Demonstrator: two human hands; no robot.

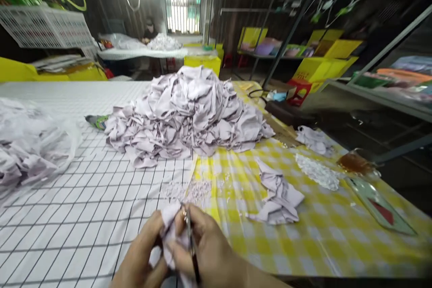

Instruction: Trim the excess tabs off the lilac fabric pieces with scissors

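**Cloth Piece Worked Over With Small Tool at Sorting Table**

A small cloth piece (170, 234) is pinched in the left hand (143, 256) just above the near edge of the table (84, 216). A thin snipper (191, 245) is gripped in the right hand (209, 252), its long axis running away from the body, its tip set against the cloth. Both hands are held together, touching. A large cloth heap (187, 114) is seen well beyond, with clippings (189, 189) scattered between.

Crumpled pale cloth piece (170, 234), slim tool (191, 245)
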